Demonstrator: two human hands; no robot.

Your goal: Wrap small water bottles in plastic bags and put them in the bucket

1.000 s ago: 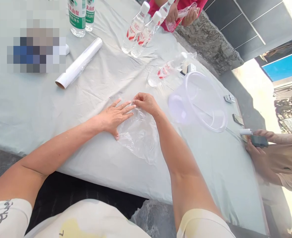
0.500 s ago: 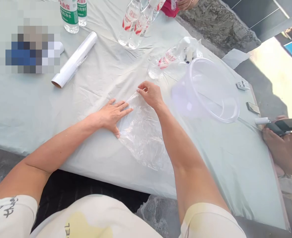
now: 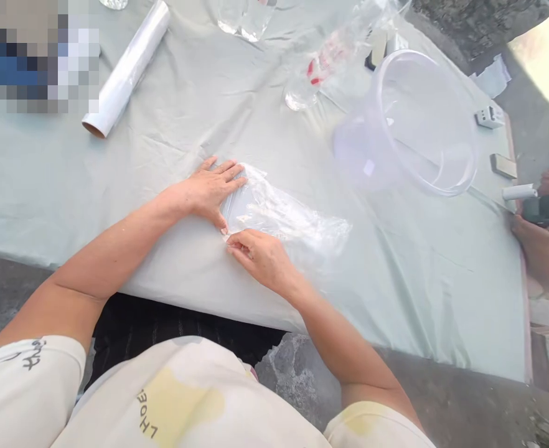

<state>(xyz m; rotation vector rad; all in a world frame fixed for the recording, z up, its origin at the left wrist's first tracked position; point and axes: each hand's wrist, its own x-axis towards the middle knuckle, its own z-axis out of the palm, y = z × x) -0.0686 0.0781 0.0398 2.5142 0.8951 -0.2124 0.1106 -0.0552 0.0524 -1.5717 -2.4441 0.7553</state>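
Touching left hand, clear plastic, right hand pinching corner

Film at centre: thin clear plastic, glossy, crinkled; desk cover is a creased, soft-sheened sheet. Roll at 10 o'clock: glossy wrap, matt brown cardboard-looking core. Tub at 2 o'clock smooth translucent plastic, bottle at 1 o'clock clear shiny plastic.

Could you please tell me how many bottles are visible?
4: one bottle beside the tub, two bottles cut off by the top edge, and one bottle base at top left; others may be hidden.
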